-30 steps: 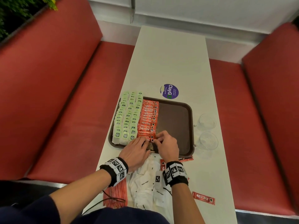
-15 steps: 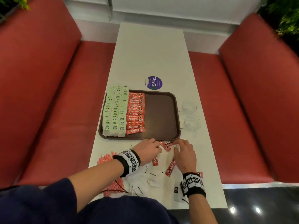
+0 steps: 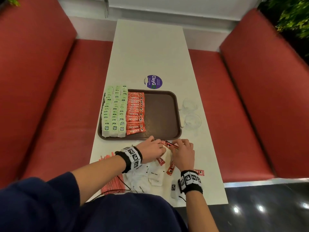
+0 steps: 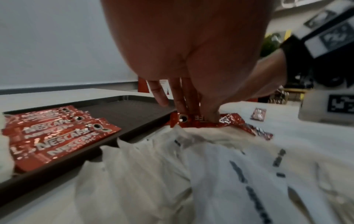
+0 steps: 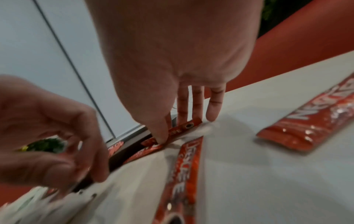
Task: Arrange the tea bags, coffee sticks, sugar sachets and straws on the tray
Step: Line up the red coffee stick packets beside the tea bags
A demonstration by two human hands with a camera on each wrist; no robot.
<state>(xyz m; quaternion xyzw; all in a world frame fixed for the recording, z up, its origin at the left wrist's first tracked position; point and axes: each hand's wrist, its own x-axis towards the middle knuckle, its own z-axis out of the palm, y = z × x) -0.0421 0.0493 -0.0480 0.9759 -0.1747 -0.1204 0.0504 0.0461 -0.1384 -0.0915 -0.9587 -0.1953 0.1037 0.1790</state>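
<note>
Red coffee stick pinched in left hand | right hand thumb clamps another stick | head-only: tea bags filling tray left side

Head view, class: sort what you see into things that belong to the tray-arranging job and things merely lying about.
Job:
tray
tea bags
coffee sticks
sugar sachets
straws
left hand and right hand, both on loose coffee sticks

Lying about:
two glasses
purple sticker
red benches
</note>
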